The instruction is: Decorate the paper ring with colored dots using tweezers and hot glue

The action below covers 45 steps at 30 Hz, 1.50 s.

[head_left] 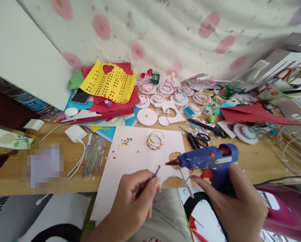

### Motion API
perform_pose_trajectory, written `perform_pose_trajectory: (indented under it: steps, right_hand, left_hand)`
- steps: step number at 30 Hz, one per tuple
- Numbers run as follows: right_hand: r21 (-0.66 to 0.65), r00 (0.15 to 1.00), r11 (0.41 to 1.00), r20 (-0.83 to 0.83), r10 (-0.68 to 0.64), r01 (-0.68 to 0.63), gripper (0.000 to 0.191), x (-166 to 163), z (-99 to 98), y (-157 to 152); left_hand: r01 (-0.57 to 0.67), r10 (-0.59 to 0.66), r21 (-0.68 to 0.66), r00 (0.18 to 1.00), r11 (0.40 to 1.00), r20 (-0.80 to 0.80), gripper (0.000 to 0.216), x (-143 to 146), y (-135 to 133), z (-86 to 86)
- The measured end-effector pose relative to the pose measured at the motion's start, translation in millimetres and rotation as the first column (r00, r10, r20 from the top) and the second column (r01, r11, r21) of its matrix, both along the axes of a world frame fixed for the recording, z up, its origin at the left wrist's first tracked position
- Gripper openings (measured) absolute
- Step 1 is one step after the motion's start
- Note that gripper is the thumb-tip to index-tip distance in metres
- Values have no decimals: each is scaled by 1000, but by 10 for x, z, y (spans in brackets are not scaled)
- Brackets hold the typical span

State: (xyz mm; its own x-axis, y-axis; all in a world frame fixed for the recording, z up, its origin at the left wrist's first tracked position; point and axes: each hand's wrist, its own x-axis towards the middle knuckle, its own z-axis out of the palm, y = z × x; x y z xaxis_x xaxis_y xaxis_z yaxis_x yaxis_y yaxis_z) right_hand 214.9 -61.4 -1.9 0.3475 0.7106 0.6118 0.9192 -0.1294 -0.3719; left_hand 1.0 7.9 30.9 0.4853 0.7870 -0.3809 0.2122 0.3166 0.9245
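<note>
Pinched in my left hand (pixel 137 193) is a pair of tweezers (pixel 156 172), with a tiny red paper piece (pixel 159 166) at the tip. My right hand (pixel 237 205) grips a blue hot glue gun (pixel 205 157). Its brown nozzle points left, close beside the red piece; I cannot tell whether they touch. Beneath both hands lies a white paper sheet (pixel 130 161) with cut-outs along its right side. On the sheet rest a ring of thin loops dotted with coloured pieces (pixel 155 147) and a scatter of small red, green and yellow pieces (pixel 126 142).
Several decorated white discs (pixel 179 98) stand at the back. Yellow punched paper (pixel 110 82) tops a pile at left. Scissors (pixel 200 139) lie right of the sheet, thin wire sticks (pixel 93 156) left of it. A white charger (pixel 76 133) and cable sit further left.
</note>
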Motion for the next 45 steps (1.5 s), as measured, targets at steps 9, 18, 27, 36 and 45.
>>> perform_pose_trajectory:
  steps: [9, 18, 27, 36, 45]
  right_hand:
    - [-66, 990, 998, 140, 21, -12, 48, 3, 51, 46]
    - [-48, 994, 999, 108, 22, -17, 49, -15, 12, 76]
    - [-42, 998, 999, 67, -14, 17, 46, -33, 61, 61]
    - [-57, 994, 998, 100, 38, -32, 44, -25, 13, 82]
    - [-67, 998, 998, 63, 26, -22, 47, 28, 14, 72]
  left_hand:
    - [-19, 17, 28, 998, 999, 57, 41, -8, -8, -49]
    - [-50, 44, 62, 994, 997, 101, 40, -3, 21, -140]
    - [-53, 46, 58, 993, 997, 109, 39, 3, 23, -176]
    - [-59, 54, 47, 994, 997, 99, 41, -11, 22, -168]
    - [-69, 64, 46, 992, 997, 112, 43, -6, 26, -197]
